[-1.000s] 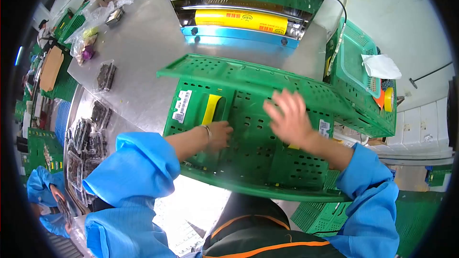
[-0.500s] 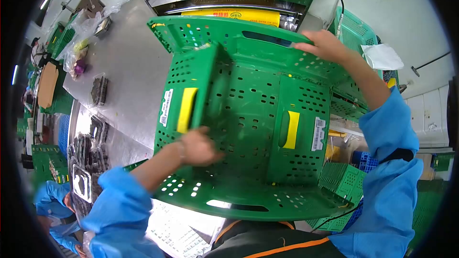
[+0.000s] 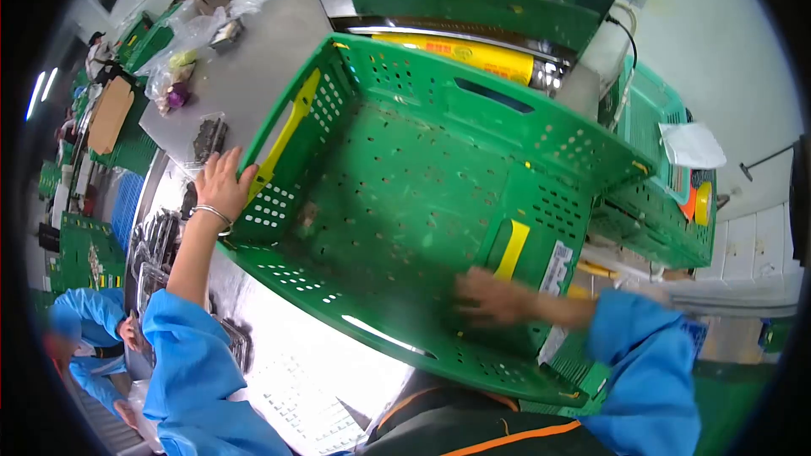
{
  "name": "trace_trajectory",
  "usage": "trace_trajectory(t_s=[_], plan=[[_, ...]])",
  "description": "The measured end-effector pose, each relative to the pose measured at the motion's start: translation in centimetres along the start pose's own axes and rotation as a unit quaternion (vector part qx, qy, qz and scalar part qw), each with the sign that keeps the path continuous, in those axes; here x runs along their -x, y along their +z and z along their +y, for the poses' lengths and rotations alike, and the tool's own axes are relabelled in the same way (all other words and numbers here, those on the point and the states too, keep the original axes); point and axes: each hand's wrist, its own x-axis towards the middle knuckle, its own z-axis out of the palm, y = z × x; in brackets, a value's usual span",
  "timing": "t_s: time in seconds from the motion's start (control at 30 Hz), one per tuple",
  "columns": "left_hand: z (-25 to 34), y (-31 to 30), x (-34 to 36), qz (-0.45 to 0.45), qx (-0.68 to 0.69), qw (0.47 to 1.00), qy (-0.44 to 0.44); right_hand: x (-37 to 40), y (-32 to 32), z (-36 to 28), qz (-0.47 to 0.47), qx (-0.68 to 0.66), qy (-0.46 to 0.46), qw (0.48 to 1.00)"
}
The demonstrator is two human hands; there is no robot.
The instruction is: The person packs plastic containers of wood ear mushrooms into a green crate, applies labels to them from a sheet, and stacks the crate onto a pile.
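A green folding crate (image 3: 405,194) lies in front of me, its left end wall (image 3: 291,143) upright and its right end wall (image 3: 541,245) folded down inside. My left hand (image 3: 223,186) rests at the outer side of the left wall, fingers apart, beside a yellow handle strip (image 3: 287,135). Over the right end panel is my right hand (image 3: 490,297), blurred by motion, near the other yellow strip (image 3: 512,250). Its fingers are too smeared to read. The long front and back walls stand raised.
Clear plastic packs (image 3: 156,245) and bagged vegetables (image 3: 177,84) lie on the metal table (image 3: 279,42). A yellow roll (image 3: 473,55) is behind the crate. A pale green basket (image 3: 646,118) stands at right. A co-worker's blue sleeve (image 3: 93,312) shows at lower left.
The crate's left end wall has swung from folded down to upright. My left hand has moved left to its outer side. My right hand has left the back wall and come down over the right panel.
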Motion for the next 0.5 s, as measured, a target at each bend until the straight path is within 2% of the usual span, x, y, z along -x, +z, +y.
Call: trace_trajectory(t_s=[0.07,0.1,0.17,0.23,0.27,0.3,0.33,0.37,0.4,0.47,0.5], plan=[[1.0,-1.2,0.7,-0.046,-0.046,0.998,-0.006,-2.3,-0.1,-2.0,-0.067,-0.012,0.080,0.994],[1.0,-1.4,1.0,-0.030,-0.048,0.998,0.019,-2.8,-1.6,-3.0,-0.070,-0.015,0.074,0.995],[0.7,-1.2,1.0,-0.030,-0.049,0.998,0.012,-4.1,-7.0,-5.4,-0.086,-0.018,0.157,0.984],[0.4,-0.4,0.7,-0.014,-0.032,0.999,0.007,1.2,-11.4,-8.5,-0.031,0.027,0.126,0.991],[0.4,-0.3,0.5,-0.018,-0.026,0.999,0.004,3.9,-14.2,-11.2,-0.102,0.045,0.236,0.965],[0.6,-0.3,0.5,-0.013,-0.014,1.000,0.008,7.3,-16.0,-13.3,-0.141,0.120,0.246,0.952],[0.4,0.0,0.4,-0.008,0.000,1.000,0.008,8.5,-16.4,-15.8,-0.108,0.170,0.295,0.934],[0.4,0.3,0.4,-0.015,0.002,1.000,-0.004,8.2,-17.1,-18.4,-0.119,0.150,0.372,0.908],[0.5,0.0,0.3,-0.018,-0.003,1.000,-0.016,7.8,-17.6,-19.4,-0.124,0.151,0.360,0.912],[1.3,0.2,0.5,0.092,-0.066,0.993,-0.012,7.7,-19.0,-19.8,-0.130,0.050,0.436,0.889],[2.2,-0.8,1.0,0.215,0.022,0.975,0.057,6.1,-19.6,-19.7,-0.089,0.021,0.418,0.904]])
